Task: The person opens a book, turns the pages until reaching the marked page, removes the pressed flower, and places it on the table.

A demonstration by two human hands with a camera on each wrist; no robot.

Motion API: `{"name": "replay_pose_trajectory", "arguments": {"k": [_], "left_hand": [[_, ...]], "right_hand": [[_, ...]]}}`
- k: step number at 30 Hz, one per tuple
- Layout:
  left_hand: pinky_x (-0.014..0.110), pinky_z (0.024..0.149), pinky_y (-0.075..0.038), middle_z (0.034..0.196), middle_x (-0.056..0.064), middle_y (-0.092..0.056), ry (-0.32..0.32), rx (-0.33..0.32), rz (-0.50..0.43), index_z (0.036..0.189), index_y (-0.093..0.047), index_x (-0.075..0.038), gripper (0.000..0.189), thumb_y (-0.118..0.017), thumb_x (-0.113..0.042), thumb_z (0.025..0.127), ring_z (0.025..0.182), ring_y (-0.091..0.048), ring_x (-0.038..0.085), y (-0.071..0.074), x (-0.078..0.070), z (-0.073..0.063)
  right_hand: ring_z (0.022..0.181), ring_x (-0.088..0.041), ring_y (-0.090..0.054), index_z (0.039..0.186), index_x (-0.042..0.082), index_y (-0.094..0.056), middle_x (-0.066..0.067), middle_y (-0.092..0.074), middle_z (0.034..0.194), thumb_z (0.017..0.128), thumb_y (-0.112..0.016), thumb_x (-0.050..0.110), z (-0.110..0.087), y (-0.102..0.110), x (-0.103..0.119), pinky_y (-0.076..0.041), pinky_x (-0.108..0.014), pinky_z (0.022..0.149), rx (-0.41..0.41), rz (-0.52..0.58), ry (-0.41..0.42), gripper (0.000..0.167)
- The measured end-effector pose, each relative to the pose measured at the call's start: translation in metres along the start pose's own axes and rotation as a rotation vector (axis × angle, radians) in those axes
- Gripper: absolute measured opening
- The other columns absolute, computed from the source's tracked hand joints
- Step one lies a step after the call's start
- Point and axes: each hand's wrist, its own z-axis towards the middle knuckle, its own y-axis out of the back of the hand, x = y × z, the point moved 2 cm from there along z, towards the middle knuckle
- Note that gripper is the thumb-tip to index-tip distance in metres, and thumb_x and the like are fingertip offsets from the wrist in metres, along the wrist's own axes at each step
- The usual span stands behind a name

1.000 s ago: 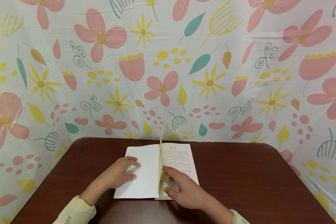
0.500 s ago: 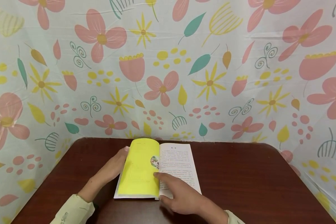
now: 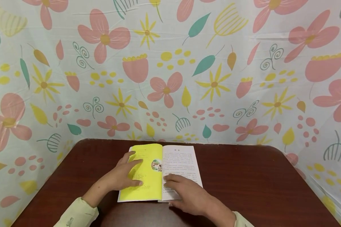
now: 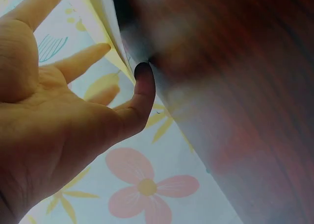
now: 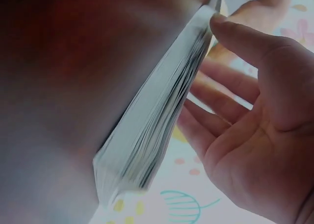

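An open book lies on the table, a bright yellow page (image 3: 147, 171) on its left side and a white printed page (image 3: 182, 157) on its right. The yellow page carries a small round coloured picture near the fold. Across the yellow page my left hand (image 3: 116, 177) rests with fingers spread and thumb pointing toward the fold. My right hand (image 3: 190, 194) lies over the lower part of the white page, fingers loosely extended. In the right wrist view, the thumb of the right hand (image 5: 289, 91) is at the edge of the thick page block (image 5: 152, 111).
A dark reddish-brown wooden table (image 3: 244, 183) with rounded far corners extends to both sides of the book. Behind it hangs a white curtain (image 3: 170, 41) printed with pink, yellow and green flowers and leaves. Pale sleeves (image 3: 78, 212) cover the forearms.
A leaf standing upright at the fold has turned over to the left, showing its yellow side. The left hand moved aside to the left, then came back onto the page. The right hand has drawn back rightward.
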Motion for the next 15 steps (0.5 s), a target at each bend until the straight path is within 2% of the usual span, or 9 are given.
{"name": "replay_pose_trajectory", "arguments": {"k": [2,6,11,15], "left_hand": [[0.061,0.115,-0.039,0.174,0.015,-0.018,-0.019,0.017,0.017,0.156,-0.054,-0.008,0.084,-0.092,-0.035,0.085,0.158,-0.02,0.043,-0.0004,0.0,-0.0007],[0.063,0.118,-0.035,0.172,0.016,-0.027,-0.059,0.052,0.027,0.156,-0.053,-0.004,0.082,-0.09,-0.03,0.088,0.159,-0.019,0.043,-0.0014,0.0004,-0.0014],[0.063,0.117,-0.036,0.168,0.018,-0.035,-0.07,0.069,0.037,0.155,-0.053,-0.004,0.079,-0.09,-0.028,0.088,0.157,-0.025,0.044,-0.0018,-0.0006,-0.0015],[0.061,0.118,-0.037,0.168,0.016,-0.037,-0.056,0.069,0.052,0.154,-0.055,-0.004,0.079,-0.09,-0.028,0.087,0.157,-0.027,0.042,-0.0024,-0.0015,-0.0012]], "right_hand": [[0.14,-0.017,-0.055,0.131,0.014,-0.073,-0.001,-0.058,0.151,0.09,-0.088,0.028,0.0,0.0008,-0.0031,-0.049,-0.033,0.11,-0.007,-0.053,0.017,0.046],[0.137,-0.015,-0.057,0.125,0.017,-0.077,0.001,-0.063,0.146,0.087,-0.091,0.028,-0.0006,0.0028,-0.0064,-0.051,-0.033,0.107,-0.022,-0.104,0.047,0.042],[0.133,-0.014,-0.061,0.12,0.018,-0.08,0.003,-0.067,0.141,0.089,-0.089,0.027,-0.003,0.0052,-0.0085,-0.052,-0.034,0.106,-0.029,-0.089,0.07,0.033],[0.131,-0.014,-0.063,0.115,0.019,-0.082,0.004,-0.068,0.138,0.093,-0.085,0.019,-0.0062,0.0071,-0.0112,-0.053,-0.032,0.104,-0.011,-0.052,0.073,0.022]]}}
